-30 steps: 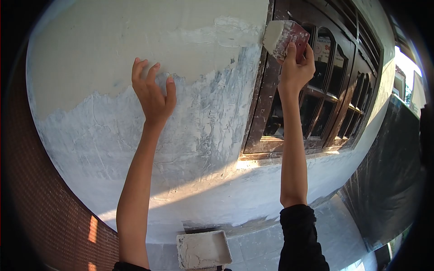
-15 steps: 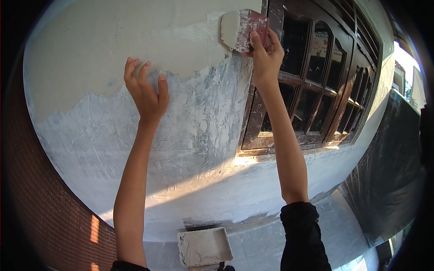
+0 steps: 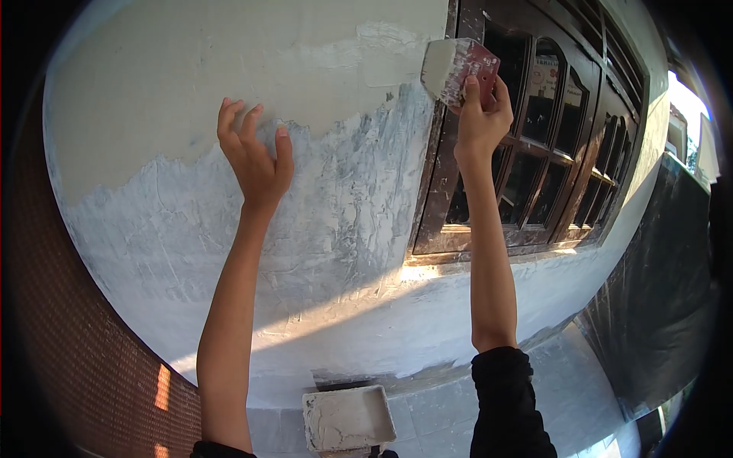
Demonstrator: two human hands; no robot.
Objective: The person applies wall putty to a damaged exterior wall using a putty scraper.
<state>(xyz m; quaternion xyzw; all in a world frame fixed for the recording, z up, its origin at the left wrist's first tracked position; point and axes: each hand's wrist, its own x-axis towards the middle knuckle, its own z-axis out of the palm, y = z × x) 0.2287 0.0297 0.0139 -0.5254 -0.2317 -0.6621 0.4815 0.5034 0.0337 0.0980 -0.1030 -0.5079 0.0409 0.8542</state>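
Observation:
My right hand (image 3: 485,122) grips a red putty scraper (image 3: 464,70) by its right side, thumb on its face. Beige putty coats the scraper's left part and smears over its middle. In this view the scraper overlaps the dark window frame at the wall's right edge. My left hand (image 3: 258,156) is raised in front of the wall (image 3: 191,221), its fingers apart and curved, holding nothing. Smooth beige putty covers the upper wall, ending in a ragged line near my left fingertips; below it the surface is patchy white and grey-blue.
A brown wooden window (image 3: 527,145) with glass panes is set in the wall at right. Below, a rectangular tray (image 3: 389,416) holds putty near the grey tiled floor (image 3: 435,408). Dark sheeting (image 3: 641,298) hangs at right, and a brown woven screen (image 3: 84,336) stands at left.
My right hand and the scraper have moved right and down, off the putty-covered wall to in front of the window frame. My left hand stays open, shifted slightly right in view.

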